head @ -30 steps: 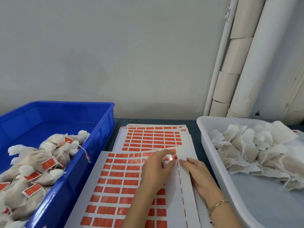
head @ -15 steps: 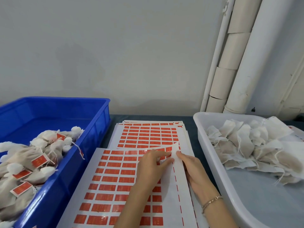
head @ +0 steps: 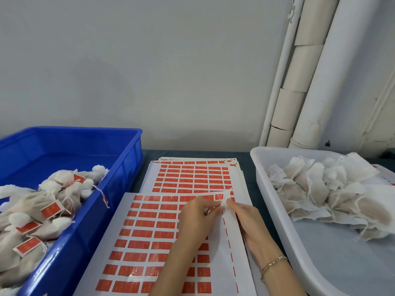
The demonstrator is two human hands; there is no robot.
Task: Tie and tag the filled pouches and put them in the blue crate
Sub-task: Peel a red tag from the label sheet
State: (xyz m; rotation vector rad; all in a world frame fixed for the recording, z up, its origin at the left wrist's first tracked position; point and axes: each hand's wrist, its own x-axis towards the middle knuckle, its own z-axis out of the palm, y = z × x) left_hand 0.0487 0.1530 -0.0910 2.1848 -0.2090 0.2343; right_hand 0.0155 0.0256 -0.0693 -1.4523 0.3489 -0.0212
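Filled pouches (head: 320, 195) of off-white fabric, loose-necked and untagged, lie heaped at the far end of a white plastic tray (head: 342, 265) on the right of the bench (head: 244, 161). Tied pouches (head: 42, 208), each with a red tag on a string, are piled in the near part of the blue crate (head: 128, 163) on the left. Much of the crate floor beyond them is bare.

Between the two containers lies a white label sheet (head: 149, 233) carrying rows of red rectangular labels, with further sheets (head: 192, 178) stacked behind it. Both hands work at its far right corner. The left hand (head: 196, 218) pinches at a label by the edge, and the right hand (head: 248, 218) pinches the lifted white corner of the backing. Whether a label is free cannot be told. Neither hand holds a pouch.

Assessment: the task is part done. One batch is crated, and a comparable heap awaits tying and tagging. The step in hand appears to be peeling a tag.
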